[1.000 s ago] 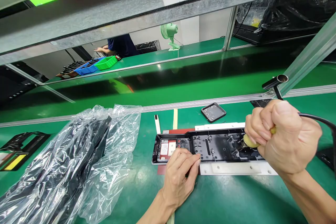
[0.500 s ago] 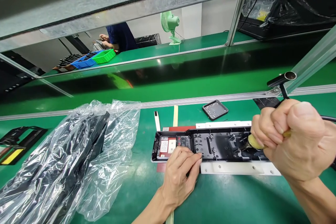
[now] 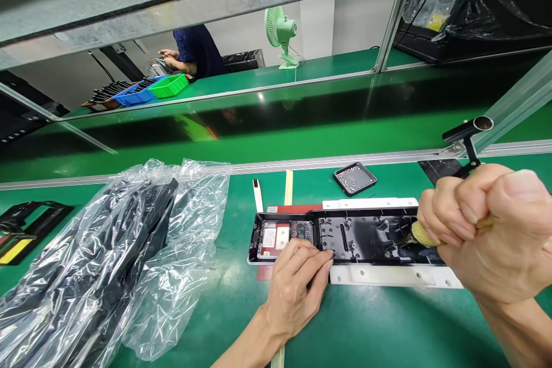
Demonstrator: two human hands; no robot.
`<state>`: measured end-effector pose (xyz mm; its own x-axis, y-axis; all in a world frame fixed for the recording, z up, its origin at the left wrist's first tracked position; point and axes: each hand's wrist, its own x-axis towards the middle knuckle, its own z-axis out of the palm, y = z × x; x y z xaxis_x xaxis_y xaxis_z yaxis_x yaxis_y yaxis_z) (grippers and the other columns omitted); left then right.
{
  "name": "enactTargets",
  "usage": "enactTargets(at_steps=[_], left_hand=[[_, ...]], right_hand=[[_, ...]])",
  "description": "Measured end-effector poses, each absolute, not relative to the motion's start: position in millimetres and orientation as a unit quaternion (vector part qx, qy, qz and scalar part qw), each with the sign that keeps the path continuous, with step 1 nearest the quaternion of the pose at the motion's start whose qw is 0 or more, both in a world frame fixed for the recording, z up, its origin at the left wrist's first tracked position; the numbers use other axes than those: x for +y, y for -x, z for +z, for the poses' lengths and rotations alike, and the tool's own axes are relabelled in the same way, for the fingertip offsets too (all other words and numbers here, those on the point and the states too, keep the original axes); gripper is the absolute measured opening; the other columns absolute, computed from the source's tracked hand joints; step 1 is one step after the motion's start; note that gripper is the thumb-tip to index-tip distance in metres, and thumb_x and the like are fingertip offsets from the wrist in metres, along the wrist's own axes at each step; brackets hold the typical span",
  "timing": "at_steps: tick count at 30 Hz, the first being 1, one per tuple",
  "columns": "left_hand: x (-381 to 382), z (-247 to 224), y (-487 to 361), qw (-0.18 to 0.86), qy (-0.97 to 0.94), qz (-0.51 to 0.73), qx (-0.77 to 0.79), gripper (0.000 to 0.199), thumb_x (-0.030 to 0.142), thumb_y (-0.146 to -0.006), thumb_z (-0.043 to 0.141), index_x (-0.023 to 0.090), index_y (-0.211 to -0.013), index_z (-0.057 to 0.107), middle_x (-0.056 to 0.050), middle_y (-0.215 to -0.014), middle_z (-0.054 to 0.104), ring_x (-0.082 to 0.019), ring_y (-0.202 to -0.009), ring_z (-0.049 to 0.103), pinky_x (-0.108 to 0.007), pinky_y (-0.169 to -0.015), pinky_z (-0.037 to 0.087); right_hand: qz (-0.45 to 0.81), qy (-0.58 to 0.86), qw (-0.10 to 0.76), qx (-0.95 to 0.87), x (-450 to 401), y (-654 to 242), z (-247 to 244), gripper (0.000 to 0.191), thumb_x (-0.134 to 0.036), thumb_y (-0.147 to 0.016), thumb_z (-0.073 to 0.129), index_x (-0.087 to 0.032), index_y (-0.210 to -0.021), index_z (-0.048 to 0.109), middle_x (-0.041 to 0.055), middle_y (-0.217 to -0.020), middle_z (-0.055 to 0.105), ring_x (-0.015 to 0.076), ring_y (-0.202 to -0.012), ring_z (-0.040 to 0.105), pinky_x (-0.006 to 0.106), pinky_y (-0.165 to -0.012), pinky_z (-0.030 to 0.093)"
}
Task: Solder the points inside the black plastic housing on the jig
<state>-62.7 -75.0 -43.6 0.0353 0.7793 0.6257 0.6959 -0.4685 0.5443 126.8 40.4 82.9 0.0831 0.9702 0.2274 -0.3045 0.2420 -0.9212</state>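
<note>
A long black plastic housing [image 3: 366,238] lies open side up between white strips on the bench, its inside moulded with posts and ribs. My left hand [image 3: 297,282] grips its near edge, fingers bent over the wall and thumb tucked close. In a closed fist, my right hand [image 3: 487,230] holds a yellow-handled soldering iron [image 3: 423,234], its metal tip pointing down into the housing's right part. Whether the tip touches the plastic is hard to make out. The fist hides the housing's right end.
A small black tray [image 3: 354,178] of tiny metal parts sits behind the housing. Beside my right hand stands a black tube holder [image 3: 468,129]. Plastic-wrapped black parts [image 3: 125,253] cover the left, near a black frame [image 3: 34,224]. Beyond the rail are a co-worker [image 3: 198,52] and a green fan [image 3: 280,34].
The view has shifted slightly. My right hand and the soldering iron stay at much the same place over the housing, and my left hand keeps its hold.
</note>
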Motion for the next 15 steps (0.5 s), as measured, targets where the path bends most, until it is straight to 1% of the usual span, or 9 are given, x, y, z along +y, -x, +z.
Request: enactTargets(at_steps=[3,9,15], left_hand=[[-75.6,-43.6,62.7,0.046,-0.719,0.469,0.512,0.034,0.001,-0.091,0.063,0.018,-0.12,0.067,-0.006,-0.092,0.071,-0.019,-0.087,0.061,-0.038,-0.079,0.056],[-75.4,-44.9,63.0,0.054,-0.72,0.467,0.511,0.034,0.0,-0.089,0.065,0.017,-0.119,0.067,-0.006,-0.092,0.071,-0.02,-0.089,0.06,-0.037,-0.078,0.055],[-75.8,-43.8,62.3,0.053,-0.718,0.467,0.513,0.033,0.001,-0.091,0.063,0.018,-0.12,0.067,-0.006,-0.092,0.07,-0.019,-0.088,0.06,-0.038,-0.078,0.056]], right_hand=[[0.496,0.359,0.642,-0.461,40.5,-126.6,83.7,0.045,-0.041,-0.078,0.073,-0.021,-0.049,0.044,-0.0042,-0.04,0.032,0.0098,-0.033,0.031,0.026,-0.032,0.02],[0.515,0.375,0.639,-0.432,37.9,-124.6,88.4,0.046,-0.042,-0.07,0.077,-0.022,-0.045,0.044,-0.004,-0.038,0.031,0.0096,-0.032,0.029,0.026,-0.031,0.018],[0.522,0.368,0.639,-0.429,38.5,-125.6,86.3,0.049,-0.045,-0.069,0.08,-0.021,-0.045,0.044,-0.0039,-0.038,0.031,0.0093,-0.033,0.029,0.026,-0.032,0.018]])
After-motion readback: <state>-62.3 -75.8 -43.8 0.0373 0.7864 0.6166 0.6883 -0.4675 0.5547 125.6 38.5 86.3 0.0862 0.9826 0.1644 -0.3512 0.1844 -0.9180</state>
